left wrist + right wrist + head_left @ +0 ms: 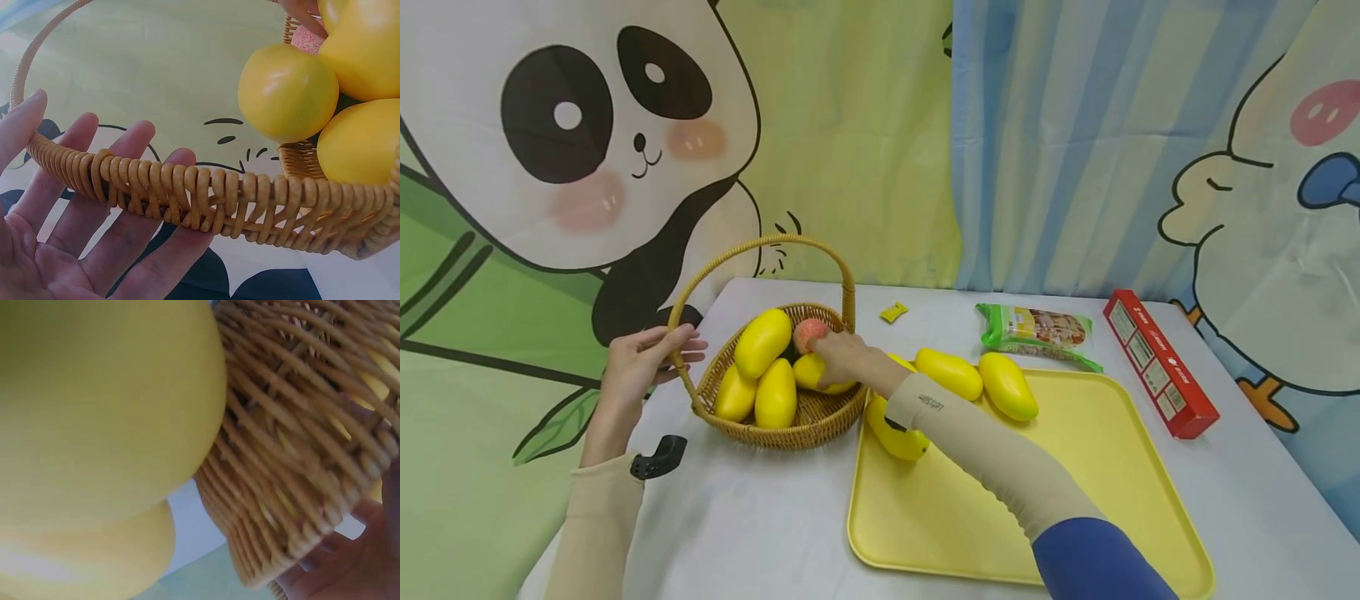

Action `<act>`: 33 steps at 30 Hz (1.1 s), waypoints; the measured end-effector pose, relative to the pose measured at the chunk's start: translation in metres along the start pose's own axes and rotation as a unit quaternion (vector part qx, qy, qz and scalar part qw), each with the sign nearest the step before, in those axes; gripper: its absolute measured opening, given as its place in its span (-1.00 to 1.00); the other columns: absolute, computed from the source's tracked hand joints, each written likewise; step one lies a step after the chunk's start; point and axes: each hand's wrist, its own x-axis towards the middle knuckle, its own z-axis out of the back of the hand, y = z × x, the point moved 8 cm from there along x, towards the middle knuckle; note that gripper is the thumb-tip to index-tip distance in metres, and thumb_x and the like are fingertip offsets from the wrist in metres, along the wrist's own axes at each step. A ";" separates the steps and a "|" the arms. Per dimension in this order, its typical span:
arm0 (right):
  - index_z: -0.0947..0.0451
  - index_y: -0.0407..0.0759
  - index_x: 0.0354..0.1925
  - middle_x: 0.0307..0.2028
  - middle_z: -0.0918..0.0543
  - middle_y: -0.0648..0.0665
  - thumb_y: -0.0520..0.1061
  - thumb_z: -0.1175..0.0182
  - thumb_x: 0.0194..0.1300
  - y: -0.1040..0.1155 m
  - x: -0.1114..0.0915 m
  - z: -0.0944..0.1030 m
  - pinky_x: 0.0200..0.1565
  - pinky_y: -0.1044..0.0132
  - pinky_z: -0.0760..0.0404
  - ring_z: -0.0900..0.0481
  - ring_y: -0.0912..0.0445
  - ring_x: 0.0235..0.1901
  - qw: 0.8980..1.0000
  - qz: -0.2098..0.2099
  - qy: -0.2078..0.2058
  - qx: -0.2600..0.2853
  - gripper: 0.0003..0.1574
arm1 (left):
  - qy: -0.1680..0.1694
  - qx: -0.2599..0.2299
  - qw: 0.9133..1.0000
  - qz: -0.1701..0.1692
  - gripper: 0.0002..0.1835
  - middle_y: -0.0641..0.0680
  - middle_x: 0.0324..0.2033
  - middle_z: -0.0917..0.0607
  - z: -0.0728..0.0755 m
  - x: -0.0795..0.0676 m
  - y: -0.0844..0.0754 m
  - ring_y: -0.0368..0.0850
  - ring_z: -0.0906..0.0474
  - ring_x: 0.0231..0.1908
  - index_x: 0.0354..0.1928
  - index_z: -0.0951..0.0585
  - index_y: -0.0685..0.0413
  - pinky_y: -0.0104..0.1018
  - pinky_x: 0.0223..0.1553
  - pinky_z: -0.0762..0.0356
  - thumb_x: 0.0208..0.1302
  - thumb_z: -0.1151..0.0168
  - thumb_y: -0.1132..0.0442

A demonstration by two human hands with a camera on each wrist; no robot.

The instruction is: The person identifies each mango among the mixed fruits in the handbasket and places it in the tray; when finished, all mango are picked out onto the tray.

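A wicker basket [808, 433] with a tall arched handle holds several yellow mangoes [763, 343] and a pink, rough-surfaced round fruit [808, 332]. My right hand [844, 357] reaches over the basket's right side. It grips a mango [807, 372] from above, thumb on the near side, fingers beside the pink fruit. At the left side, my left hand [643, 354] rests against the rim by the handle's foot. Its fingers [134, 240] look straight and spread behind the woven rim in the left wrist view, and the thumb lies at the handle.
A yellow tray [985, 508] right of the basket bears more mangoes [1007, 386] along its far and left edges. Behind it lie a green-ended packet [1037, 327] and a small yellow wrapped piece [893, 312]. A long red box [1159, 362] lies farther right.
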 end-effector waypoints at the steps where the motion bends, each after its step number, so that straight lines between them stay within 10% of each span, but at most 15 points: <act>1: -0.37 0.02 0.28 0.11 -0.56 -0.05 0.16 -0.38 0.13 0.000 0.001 -0.002 -0.08 0.15 -0.57 -0.57 0.04 -0.03 1.000 0.000 0.005 0.000 -0.20 | 0.001 -0.003 1.000 0.000 -0.78 -0.17 -0.43 -0.77 0.000 0.000 0.000 -0.30 -0.72 -0.39 -0.17 -0.71 -0.01 -0.47 -0.35 -0.61 0.29 -0.26 0.04; 16: -0.30 0.05 0.33 0.12 -0.56 -0.08 0.15 -0.42 0.09 0.007 0.005 -0.010 -0.06 0.14 -0.59 -0.57 -0.01 0.02 0.998 0.013 0.035 -0.046 -0.10 | 0.002 0.009 1.000 -0.001 -0.80 -0.18 -0.42 -0.77 0.000 -0.001 -0.001 -0.28 -0.73 -0.37 -0.18 -0.69 -0.04 -0.46 -0.34 -0.61 0.30 -0.24 0.04; 33: -0.37 0.03 0.21 0.09 -0.57 -0.04 0.26 -0.39 0.06 0.004 -0.016 0.030 -0.16 0.18 -0.60 -0.56 0.05 -0.01 0.999 0.012 -0.019 -0.044 -0.18 | 0.004 0.000 1.000 -0.006 -0.85 -0.16 -0.42 -0.78 0.001 0.001 0.000 -0.27 -0.73 -0.37 -0.22 -0.70 -0.07 -0.47 -0.35 -0.62 0.31 -0.24 0.07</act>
